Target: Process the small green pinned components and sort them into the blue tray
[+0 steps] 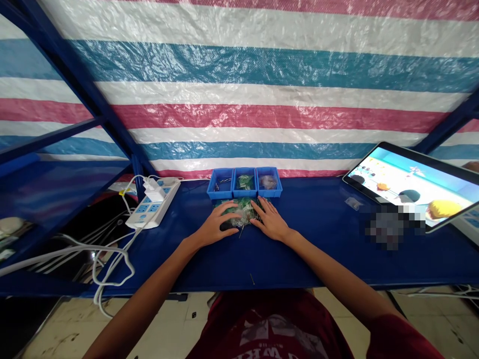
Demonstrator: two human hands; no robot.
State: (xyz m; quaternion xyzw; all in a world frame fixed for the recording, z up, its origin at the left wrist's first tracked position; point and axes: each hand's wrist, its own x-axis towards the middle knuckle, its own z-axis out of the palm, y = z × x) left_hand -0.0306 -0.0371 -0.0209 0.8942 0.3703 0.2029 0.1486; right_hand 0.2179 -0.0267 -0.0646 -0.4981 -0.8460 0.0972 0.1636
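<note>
Resting on either side of a green, glossy heap, the left hand and the right hand lie palms down with fingers spread apart, neither closed around anything; their fingertips reach onto the heap's edges, and the pieces within it are too small to tell one by one; the heap sits on the blue table, between the hands and just in front of three blue trays; a thin dark rod sticks out of its near side, toward the person; the left tray holds slender dark rods, the middle one green pieces, the right one something pale and brownish, hard to make out; nearer the table's front edge lies a small thin pin, well apart from both hands; to the left stands a white power strip with an adapter plugged in; to the right, past a small clear packet, a lit screen leans tilted; behind everything hangs a striped sheet.
</note>
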